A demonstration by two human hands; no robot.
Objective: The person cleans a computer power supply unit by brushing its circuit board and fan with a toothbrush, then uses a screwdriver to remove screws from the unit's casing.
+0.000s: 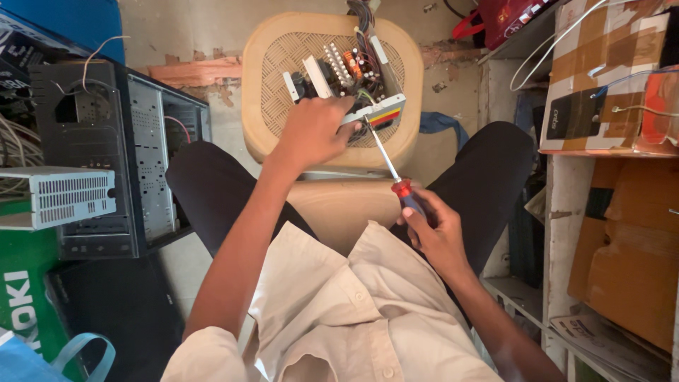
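Note:
An opened computer power supply (339, 74) with bare circuit parts and a wire bundle lies on a tan plastic stool (265, 85) between my knees. My left hand (311, 131) grips the unit's near edge and holds it down. My right hand (433, 230) is closed around the red and blue handle of a screwdriver (392, 170). Its metal shaft slants up to the left, and the tip meets the near corner of the power supply by a red and yellow label.
An open black computer case (120, 155) stands at the left with a grey perforated metal box (60, 194) in front of it. Cardboard boxes (608, 78) fill white shelves at the right. A red bag (495, 18) sits at the top right.

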